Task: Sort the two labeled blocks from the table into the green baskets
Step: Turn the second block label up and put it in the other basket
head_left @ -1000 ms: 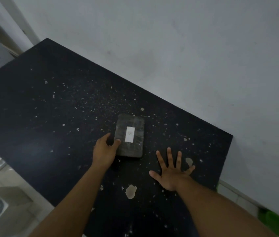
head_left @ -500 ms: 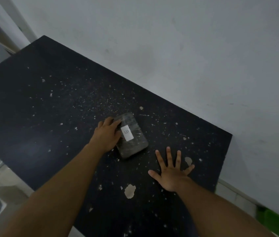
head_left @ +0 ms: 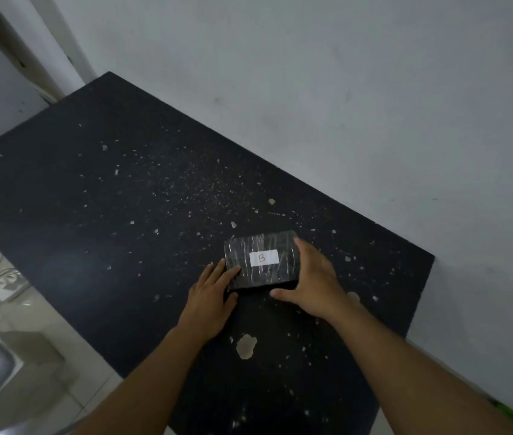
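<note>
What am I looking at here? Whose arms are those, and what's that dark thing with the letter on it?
This picture comes from a camera worn on a person's head, looking down, so the two arms are that person's own. There is no robot here. The left hand and the right hand sit on either side of a dark block wrapped in shiny clear film. The block has a white label with what looks like a "B" written on it. Both hands touch the block, one at each end, but it seems to rest on the table, not lifted. The table is black with lots of pale chips and specks. Behind it is a plain wall. Only one block shows.
</note>
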